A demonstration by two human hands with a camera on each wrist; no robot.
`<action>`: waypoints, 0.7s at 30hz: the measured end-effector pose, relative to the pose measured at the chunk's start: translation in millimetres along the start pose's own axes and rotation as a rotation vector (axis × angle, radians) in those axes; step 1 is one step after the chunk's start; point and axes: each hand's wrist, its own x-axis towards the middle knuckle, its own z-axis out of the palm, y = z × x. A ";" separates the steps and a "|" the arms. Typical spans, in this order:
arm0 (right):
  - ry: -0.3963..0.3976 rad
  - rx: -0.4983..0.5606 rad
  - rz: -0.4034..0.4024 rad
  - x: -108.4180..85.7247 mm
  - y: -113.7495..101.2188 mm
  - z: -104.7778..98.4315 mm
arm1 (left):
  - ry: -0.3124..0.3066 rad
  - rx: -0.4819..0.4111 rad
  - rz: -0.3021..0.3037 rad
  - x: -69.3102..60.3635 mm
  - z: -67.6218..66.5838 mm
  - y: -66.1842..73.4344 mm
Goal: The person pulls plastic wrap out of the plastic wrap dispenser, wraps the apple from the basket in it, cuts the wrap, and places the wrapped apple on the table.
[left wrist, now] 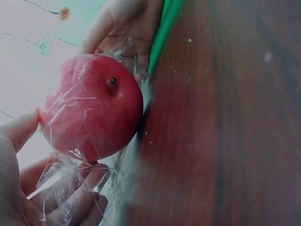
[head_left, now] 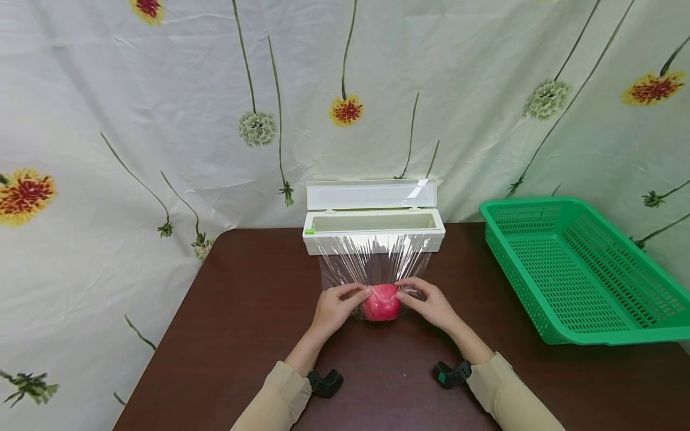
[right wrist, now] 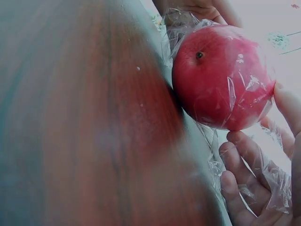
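Note:
A red apple point(head_left: 381, 303) sits on the table with clear cling film point(head_left: 372, 263) stretched over it; wrinkles of film cross its skin in both wrist views. My left hand point(head_left: 334, 308) holds its left side, the thumb touching the upper part. From the right, my right hand point(head_left: 433, 306) grips the opposite side with thumb and fingers. Bunched film point(left wrist: 61, 193) lies over the left fingers, and more loose film point(right wrist: 277, 188) hangs about the right fingers. The apple's small dark dimple shows in both wrist views. Behind the apple, the sheet runs back to a white film dispenser point(head_left: 312, 242).
The dispenser's lid point(head_left: 372, 194) stands raised against the flowered cloth point(head_left: 205, 108). A green slotted basket point(head_left: 512, 281) is on the right side of the dark wooden table point(head_left: 242, 311). Black bands point(head_left: 326, 384) are on both wrists.

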 end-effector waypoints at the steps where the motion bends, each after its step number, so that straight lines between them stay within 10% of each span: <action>1: 0.000 0.008 0.002 0.1 -1.2 0.2 | 0.000 -0.005 -0.007 1.0 0.2 -0.4; 21: 0.084 0.072 -0.152 8.2 0.4 7.7 | 0.086 -0.132 -0.001 12.0 13.2 -2.3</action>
